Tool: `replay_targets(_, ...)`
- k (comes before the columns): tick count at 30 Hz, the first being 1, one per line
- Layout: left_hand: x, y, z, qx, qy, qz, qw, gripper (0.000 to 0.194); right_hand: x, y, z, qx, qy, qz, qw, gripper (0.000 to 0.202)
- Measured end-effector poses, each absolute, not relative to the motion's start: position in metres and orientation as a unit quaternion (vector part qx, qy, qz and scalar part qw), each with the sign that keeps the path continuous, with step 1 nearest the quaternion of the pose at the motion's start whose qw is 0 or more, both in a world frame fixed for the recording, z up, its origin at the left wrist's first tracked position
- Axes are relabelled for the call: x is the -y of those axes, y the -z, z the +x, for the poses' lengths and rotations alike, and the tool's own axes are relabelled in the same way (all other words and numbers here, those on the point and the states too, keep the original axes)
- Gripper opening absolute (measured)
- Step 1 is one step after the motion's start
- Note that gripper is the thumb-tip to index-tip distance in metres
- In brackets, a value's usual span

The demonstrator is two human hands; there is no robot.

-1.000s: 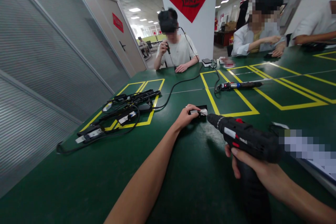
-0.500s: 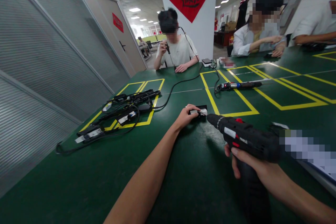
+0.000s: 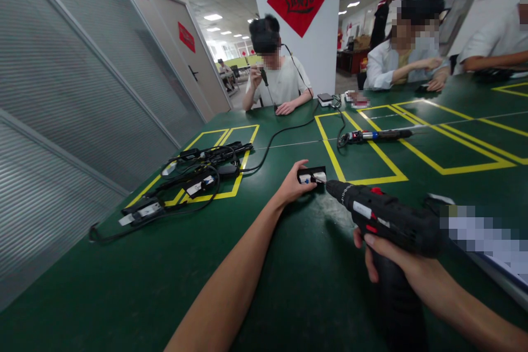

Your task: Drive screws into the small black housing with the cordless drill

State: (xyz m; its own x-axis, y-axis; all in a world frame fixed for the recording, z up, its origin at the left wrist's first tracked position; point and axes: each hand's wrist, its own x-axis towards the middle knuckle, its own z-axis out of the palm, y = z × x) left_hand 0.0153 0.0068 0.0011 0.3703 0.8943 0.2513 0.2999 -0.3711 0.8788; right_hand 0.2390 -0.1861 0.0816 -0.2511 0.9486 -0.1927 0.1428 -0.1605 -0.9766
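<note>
On the green table [image 3: 136,280], a small black part with a white inside [image 3: 313,175] lies ahead of me. My left hand [image 3: 295,183] grips its left end, the fingers behind and the thumb along the near side. A black power drill with red details [image 3: 388,214] is held by its handle in my right hand [image 3: 383,253]. The drill points left, and its tip meets the right side of the small part; the exact contact is too small to make out.
Black cabled devices [image 3: 202,181] lie in yellow-taped frames at the left. A long tool [image 3: 375,135] lies beyond the drill. At the right is a blurred flat object [image 3: 487,236]. Across the table, a person [image 3: 276,77] holds a screwdriver; other people sit at the right.
My left fingers have shifted on the small part: the index finger has lifted off its front and the thumb now lies along the near edge, showing more white inside. The drill has barely moved.
</note>
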Motion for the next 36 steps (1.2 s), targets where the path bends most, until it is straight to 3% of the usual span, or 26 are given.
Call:
replay_targets(6, -0.0062, -0.0006, 0.0153, -0.429, -0.372, 0.759, 0.319, 0.051, 0.1852, -0.0757, 0.2408, 0.548, -0.572, -0.496, 0.357, 0.026)
replay_targets(20, -0.0051, -0.0006, 0.0185, -0.455, -0.362, 0.741, 0.335, 0.051, 0.1861, -0.0786, 0.2392, 0.541, -0.571, -0.526, 0.324, 0.03)
replay_targets(36, -0.0076, 0.0035, 0.017, -0.459, -0.367, 0.735, 0.338, 0.051, 0.186, -0.0789, 0.2386, 0.542, -0.578, -0.498, 0.352, 0.023)
